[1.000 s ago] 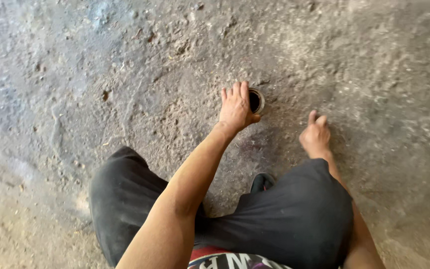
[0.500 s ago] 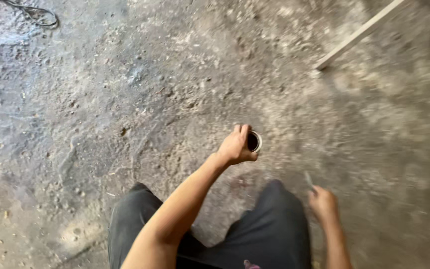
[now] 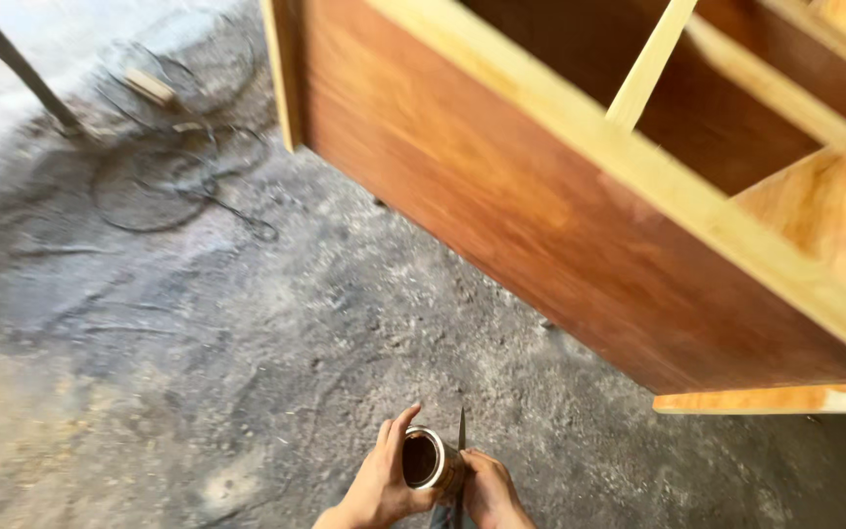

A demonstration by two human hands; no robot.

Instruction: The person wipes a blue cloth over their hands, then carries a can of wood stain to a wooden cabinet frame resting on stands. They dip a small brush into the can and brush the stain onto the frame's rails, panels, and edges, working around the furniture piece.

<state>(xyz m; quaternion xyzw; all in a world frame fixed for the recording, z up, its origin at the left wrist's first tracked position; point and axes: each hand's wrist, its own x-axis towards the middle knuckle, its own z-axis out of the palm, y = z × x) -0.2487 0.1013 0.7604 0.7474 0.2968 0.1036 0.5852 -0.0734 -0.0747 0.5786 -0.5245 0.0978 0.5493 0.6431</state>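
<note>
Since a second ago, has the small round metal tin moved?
Yes. The small round metal tin is lifted off the gritty concrete floor, held between left hand and right hand.

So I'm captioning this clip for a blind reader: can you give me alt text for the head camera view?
Two bare hands hold a small open metal can low in the frame, the left hand wrapped around it, the right hand beside it with a thin dark blade-like tool. Beyond lie a dusty concrete floor, a large reddish wooden cabinet frame and coiled wire.

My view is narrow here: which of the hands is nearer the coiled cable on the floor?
Left. The left hand holds the small can on the side toward the coiled cable, which lies far up-left. The right hand sits on the can's other side, farther away.
</note>
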